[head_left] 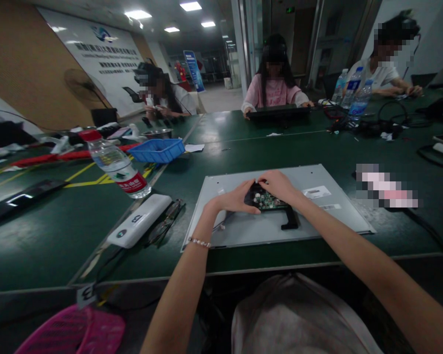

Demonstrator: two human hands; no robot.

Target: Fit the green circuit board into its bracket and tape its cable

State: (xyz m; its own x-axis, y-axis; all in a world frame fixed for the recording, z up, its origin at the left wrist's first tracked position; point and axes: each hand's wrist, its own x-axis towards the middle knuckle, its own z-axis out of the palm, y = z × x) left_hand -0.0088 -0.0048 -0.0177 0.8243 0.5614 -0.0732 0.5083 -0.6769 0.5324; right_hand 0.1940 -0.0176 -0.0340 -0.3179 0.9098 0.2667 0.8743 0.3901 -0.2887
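A large flat grey panel (pixel 251 233) lies on the green table in front of me. On its middle sits a green circuit board (pixel 272 201) in a black bracket (pixel 291 219), whose arm sticks out at the lower right. My left hand (pixel 236 197) grips the left side of the bracket, thumb at the near edge and fingers at the far edge. At the board's far left corner, the fingers of my right hand (pixel 280 187) are pinched together; what is between them is too small to make out. A thin cable shows by my left wrist.
Left of the panel are glasses (pixel 166 222), a white power bank (pixel 140 221), a water bottle (pixel 120 169) and a blue tray (pixel 158 150). A blurred-out object (pixel 387 187) with a black cable lies at right. Several people sit across the table.
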